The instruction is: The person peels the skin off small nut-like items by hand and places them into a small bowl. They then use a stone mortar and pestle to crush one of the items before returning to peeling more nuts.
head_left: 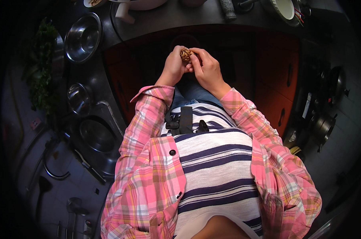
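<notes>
Between my two hands is a small piece of food with a brown, lumpy top [185, 55], held in front of my body near the counter's edge. My left hand [175, 64] curls around it from the left, fingers bent beneath. At its right edge, the thumb and fingertips of my right hand [206, 66] pinch it. Fingers hide its underside and sides, so I cannot tell exactly what it is.
Metal bowls [83, 38] stand on the steel counter [174, 22], left, beside leafy greens [43, 65]. A pale-handled pan [123, 12] and a bowl of brown bits [94, 2] are at the top. The sink [97, 133] lies left; orange cabinet doors [274, 67] are below the counter.
</notes>
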The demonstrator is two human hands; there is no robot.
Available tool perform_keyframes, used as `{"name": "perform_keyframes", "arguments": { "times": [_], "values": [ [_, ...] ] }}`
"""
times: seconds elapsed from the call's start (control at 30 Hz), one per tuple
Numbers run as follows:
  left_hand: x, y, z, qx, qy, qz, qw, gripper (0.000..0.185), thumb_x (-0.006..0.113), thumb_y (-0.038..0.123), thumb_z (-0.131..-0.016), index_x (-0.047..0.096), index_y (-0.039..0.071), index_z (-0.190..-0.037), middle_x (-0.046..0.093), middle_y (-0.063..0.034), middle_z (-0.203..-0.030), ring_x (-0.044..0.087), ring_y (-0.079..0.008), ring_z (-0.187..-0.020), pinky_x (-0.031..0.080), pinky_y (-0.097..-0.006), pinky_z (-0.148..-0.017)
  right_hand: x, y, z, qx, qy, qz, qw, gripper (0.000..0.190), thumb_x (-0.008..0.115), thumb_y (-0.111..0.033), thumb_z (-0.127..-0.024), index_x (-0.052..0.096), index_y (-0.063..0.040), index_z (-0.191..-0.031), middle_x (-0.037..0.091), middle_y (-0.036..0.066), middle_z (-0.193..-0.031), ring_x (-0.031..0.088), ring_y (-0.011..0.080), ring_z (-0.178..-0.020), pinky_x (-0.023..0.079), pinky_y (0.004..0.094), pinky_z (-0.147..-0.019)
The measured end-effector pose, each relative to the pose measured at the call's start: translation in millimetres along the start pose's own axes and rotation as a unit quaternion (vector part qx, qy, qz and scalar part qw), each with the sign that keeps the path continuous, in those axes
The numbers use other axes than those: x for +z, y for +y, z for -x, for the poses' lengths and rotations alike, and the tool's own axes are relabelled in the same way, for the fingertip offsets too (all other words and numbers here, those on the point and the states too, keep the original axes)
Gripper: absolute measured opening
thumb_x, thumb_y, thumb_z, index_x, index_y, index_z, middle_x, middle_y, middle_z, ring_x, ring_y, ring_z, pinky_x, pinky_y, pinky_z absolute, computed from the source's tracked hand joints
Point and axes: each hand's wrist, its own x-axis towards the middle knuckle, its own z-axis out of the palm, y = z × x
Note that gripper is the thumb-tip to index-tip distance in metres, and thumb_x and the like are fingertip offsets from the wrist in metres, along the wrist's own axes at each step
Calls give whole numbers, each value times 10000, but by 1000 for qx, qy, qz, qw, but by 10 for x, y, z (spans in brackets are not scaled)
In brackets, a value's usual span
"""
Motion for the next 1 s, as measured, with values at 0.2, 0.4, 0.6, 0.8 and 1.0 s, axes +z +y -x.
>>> {"name": "perform_keyframes", "arguments": {
  "times": [0.2, 0.4, 0.6, 0.8, 1.0],
  "values": [
    [-35, -30, -36, 6, 19, 61, 998, 345, 388, 315, -1039, 592, 37, -1037, 655, -108, -948, 643, -210, -794, 529, -345, -681, -158, 4, -36, -10, -31, -6, 999, 196, 640, -68, -961, 692, -30, -1147, 659, 141, -937, 682, 279, -771, 545, 344, -686],
    [-36, -121, -107, 21, 34, 112, 993, 332, 397, 278, -1045, 610, 23, -1063, 673, -141, -1047, 677, -263, -953, 591, -445, -858, -263, 25, -80, -20, -53, 17, 998, 224, 659, -51, -941, 702, -29, -1160, 645, 136, -926, 666, 276, -794, 536, 345, -702],
    [-73, -158, -190, 11, 25, 182, 983, 337, 398, 242, -1047, 615, -15, -1063, 660, -158, -1059, 667, -282, -986, 602, -447, -869, -279, 35, -74, -21, -48, 20, 998, 242, 684, -52, -926, 703, -23, -1166, 646, 137, -925, 669, 276, -798, 539, 348, -709],
    [-104, -181, -247, -8, 37, 215, 976, 320, 433, 234, -1047, 613, -27, -1090, 660, -178, -1102, 663, -314, -1035, 583, -444, -925, -255, 183, -34, 50, -30, -52, 997, 222, 650, -85, -966, 701, -6, -1167, 672, 98, -910, 652, 199, -782, 523, 296, -710],
    [-169, -136, -253, -7, 66, 215, 974, 333, 469, 219, -1040, 607, -52, -1173, 650, -222, -1204, 639, -356, -1158, 564, -438, -993, -201, 449, -65, 268, 44, -275, 922, 230, 598, -155, -1031, 698, -7, -1175, 641, 16, -813, 527, 44, -571, 422, 208, -507]
  ]
}}
